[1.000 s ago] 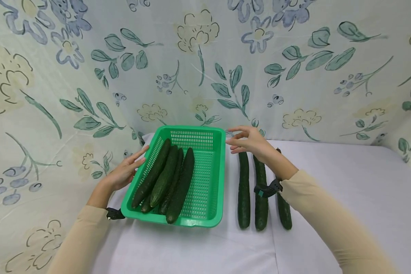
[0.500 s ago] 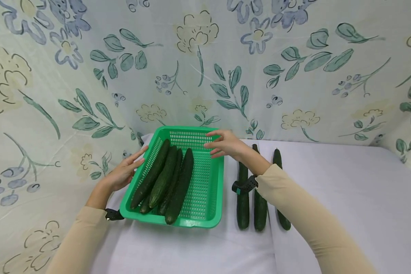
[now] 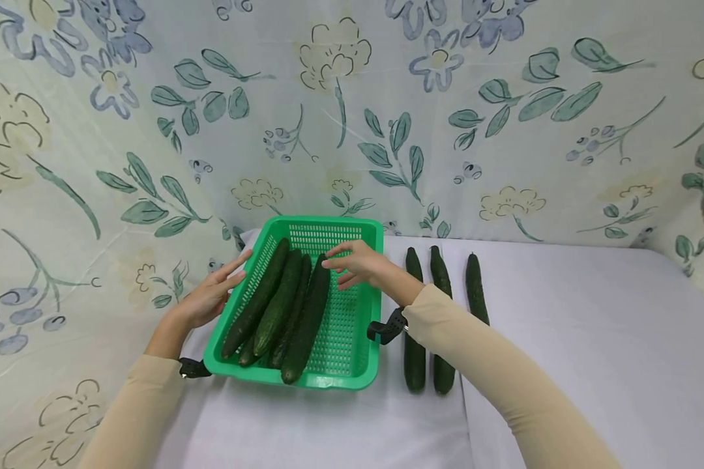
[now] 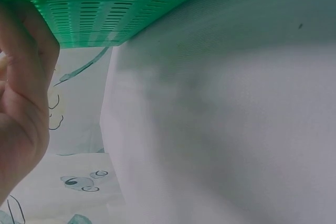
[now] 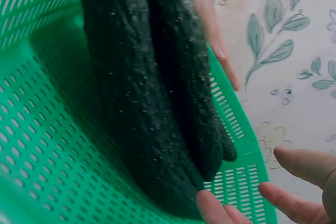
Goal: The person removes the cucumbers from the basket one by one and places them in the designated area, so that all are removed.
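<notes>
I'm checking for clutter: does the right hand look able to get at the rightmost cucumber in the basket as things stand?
Probably yes: the right hand is right by the far end of that cucumber, and nothing else in the basket lies on top of it.

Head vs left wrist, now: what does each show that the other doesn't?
Head only: the right hand, reaching into the green perforated basket; the cucumbers inside; three cucumbers outside, on the white tablecloth.

Left wrist only: a close view of the slotted outer surface beside the left hand, and a small dark speck on the cloth.

Both: the left hand, parts of the basket, the tablecloth and the floral backdrop.
</notes>
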A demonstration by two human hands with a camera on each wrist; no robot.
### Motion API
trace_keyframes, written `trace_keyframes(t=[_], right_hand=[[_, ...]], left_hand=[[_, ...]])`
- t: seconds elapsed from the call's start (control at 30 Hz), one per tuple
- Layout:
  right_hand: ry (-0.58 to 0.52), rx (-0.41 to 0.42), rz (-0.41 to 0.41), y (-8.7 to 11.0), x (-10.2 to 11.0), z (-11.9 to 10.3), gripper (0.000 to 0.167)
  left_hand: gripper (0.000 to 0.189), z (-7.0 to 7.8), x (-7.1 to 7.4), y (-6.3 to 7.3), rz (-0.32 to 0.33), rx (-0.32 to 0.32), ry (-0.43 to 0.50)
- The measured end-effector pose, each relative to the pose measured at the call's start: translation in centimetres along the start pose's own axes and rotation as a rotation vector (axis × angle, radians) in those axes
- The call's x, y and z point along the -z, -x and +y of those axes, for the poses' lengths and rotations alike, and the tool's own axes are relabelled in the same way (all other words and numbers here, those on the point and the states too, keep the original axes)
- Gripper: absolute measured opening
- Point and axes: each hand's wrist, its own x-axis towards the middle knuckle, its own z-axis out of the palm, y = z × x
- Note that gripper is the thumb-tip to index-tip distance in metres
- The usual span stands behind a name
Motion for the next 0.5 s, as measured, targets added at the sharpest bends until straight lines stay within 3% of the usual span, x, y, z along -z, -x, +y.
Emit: trace_keyframes(t=[0.5], right_hand=[[0.026, -0.131, -0.089, -0.6, -2.3, 1.1, 0.052]], left_hand=[[0.056, -0.1, 0.1, -0.2, 0.005, -0.011, 0.000]])
